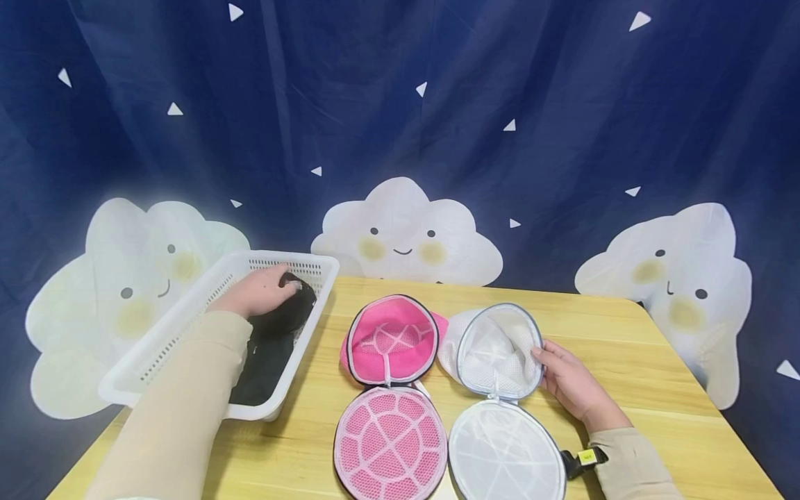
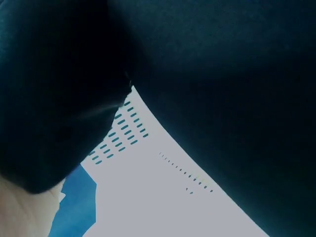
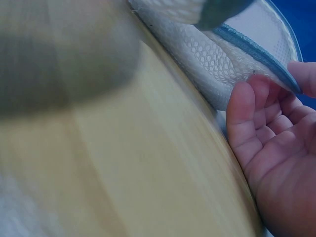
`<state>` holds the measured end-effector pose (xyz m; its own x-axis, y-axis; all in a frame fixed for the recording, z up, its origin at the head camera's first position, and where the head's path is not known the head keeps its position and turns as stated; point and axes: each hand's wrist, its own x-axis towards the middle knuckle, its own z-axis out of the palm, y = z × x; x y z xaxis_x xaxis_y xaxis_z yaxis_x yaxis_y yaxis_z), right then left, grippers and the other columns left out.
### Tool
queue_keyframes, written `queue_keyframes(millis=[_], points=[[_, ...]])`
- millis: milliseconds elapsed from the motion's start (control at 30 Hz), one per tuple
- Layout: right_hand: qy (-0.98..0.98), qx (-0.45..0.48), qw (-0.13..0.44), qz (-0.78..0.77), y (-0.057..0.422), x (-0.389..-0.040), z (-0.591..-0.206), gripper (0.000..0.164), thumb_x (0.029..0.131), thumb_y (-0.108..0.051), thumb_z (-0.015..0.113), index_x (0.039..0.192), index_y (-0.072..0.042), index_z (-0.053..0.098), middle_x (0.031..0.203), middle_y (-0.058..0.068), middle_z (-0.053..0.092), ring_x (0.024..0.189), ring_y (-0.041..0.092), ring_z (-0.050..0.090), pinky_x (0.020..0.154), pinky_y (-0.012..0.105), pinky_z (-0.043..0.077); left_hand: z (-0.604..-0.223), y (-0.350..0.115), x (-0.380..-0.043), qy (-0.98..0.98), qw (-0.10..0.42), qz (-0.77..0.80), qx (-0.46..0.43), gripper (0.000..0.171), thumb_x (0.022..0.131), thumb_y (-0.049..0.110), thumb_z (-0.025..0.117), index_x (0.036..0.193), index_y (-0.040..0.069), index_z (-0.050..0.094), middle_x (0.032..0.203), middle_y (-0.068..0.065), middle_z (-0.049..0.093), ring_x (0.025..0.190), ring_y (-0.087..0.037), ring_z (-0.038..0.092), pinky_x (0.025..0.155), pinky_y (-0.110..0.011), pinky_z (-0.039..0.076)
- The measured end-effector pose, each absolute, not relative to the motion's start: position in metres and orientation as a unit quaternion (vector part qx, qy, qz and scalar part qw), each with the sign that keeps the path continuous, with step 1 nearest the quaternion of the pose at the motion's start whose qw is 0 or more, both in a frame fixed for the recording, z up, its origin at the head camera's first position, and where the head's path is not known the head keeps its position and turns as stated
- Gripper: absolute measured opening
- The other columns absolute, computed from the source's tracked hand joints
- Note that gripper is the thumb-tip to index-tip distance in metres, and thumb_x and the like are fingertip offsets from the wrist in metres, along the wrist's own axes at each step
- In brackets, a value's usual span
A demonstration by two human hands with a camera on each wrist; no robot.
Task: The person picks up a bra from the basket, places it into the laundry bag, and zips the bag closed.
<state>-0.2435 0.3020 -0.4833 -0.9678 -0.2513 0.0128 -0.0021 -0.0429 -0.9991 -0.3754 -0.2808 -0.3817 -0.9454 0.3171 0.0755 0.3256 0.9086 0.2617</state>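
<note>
Over the white plastic basket (image 1: 329,292), my left hand (image 1: 257,290) grips a piece of black cloth (image 1: 290,305), fingers partly hidden by the fabric. More black cloth (image 1: 262,368) lies below it in the basket. In the left wrist view dark fabric (image 2: 222,89) fills most of the picture. My right hand (image 1: 573,378) pinches the rim of a white mesh laundry bag (image 1: 456,340) between thumb and fingers. That bag stands with its mouth facing me, and its round lid (image 1: 506,451) is folded down on the table. The right wrist view shows the thumb over the blue-grey zipper edge (image 3: 256,54).
A pink mesh laundry bag (image 1: 394,312) stands beside the white one, mouth open, its round lid (image 1: 390,444) flat in front. Both rest on a wooden table (image 1: 637,375). Behind hangs a dark blue curtain (image 1: 375,125) with cloud prints. A black strap clip (image 1: 584,460) is at my right sleeve.
</note>
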Motion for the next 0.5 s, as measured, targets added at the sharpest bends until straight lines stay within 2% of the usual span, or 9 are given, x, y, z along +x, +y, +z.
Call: queue_keyframes(millis=[67, 133, 200, 300, 500], points=[[0.684, -0.096, 0.089, -0.717, 0.302, -0.2436, -0.4833, 0.043, 0.11, -0.023, 0.043, 0.137, 0.011, 0.041, 0.112, 0.008, 0.066, 0.097, 0.014, 0.066, 0.083, 0.03, 0.056, -0.3839, -0.2819, -0.3771, -0.975, 0.023, -0.145, -0.17, 0.058, 0.106, 0.046, 0.042, 0.134, -0.004, 0.055, 0.134, -0.028, 0.058, 0.128, -0.046, 0.052, 0.108, -0.057, 0.036], [0.683, -0.1, 0.091, -0.718, 0.3022, -0.2437, -0.4832, 0.044, 0.11, -0.022, 0.043, 0.137, 0.013, 0.04, 0.112, 0.008, 0.066, 0.097, 0.014, 0.066, 0.083, 0.03, 0.055, -0.3848, -0.2826, -0.3787, -0.972, 0.034, -0.144, -0.18, 0.052, 0.108, 0.044, 0.039, 0.122, 0.0, 0.063, 0.125, -0.024, 0.064, 0.122, -0.045, 0.057, 0.105, -0.057, 0.038], [0.682, -0.103, 0.092, -0.718, 0.3025, -0.2437, -0.4834, 0.045, 0.11, -0.022, 0.042, 0.138, 0.014, 0.038, 0.113, 0.007, 0.066, 0.097, 0.014, 0.066, 0.083, 0.03, 0.055, -0.3845, -0.2831, -0.3803, -0.971, 0.043, -0.135, -0.192, 0.042, 0.109, 0.034, 0.039, 0.113, 0.002, 0.065, 0.118, -0.022, 0.066, 0.12, -0.044, 0.058, 0.105, -0.057, 0.039], [0.682, -0.102, 0.092, -0.718, 0.3025, -0.2436, -0.4834, 0.046, 0.11, -0.022, 0.042, 0.138, 0.014, 0.038, 0.113, 0.007, 0.066, 0.098, 0.014, 0.066, 0.083, 0.03, 0.055, -0.3838, -0.2835, -0.3807, -0.973, 0.047, -0.12, -0.192, 0.03, 0.107, 0.022, 0.042, 0.111, 0.0, 0.062, 0.115, -0.023, 0.066, 0.117, -0.045, 0.058, 0.103, -0.058, 0.04], [0.685, -0.102, 0.091, -0.716, 0.3027, -0.2441, -0.4836, 0.047, 0.111, -0.022, 0.042, 0.139, 0.015, 0.037, 0.113, 0.007, 0.065, 0.098, 0.014, 0.066, 0.084, 0.03, 0.055, -0.3815, -0.2825, -0.3778, -0.973, 0.038, -0.124, -0.191, 0.036, 0.104, 0.011, 0.04, 0.134, -0.003, 0.052, 0.132, -0.028, 0.059, 0.127, -0.047, 0.052, 0.108, -0.057, 0.036]])
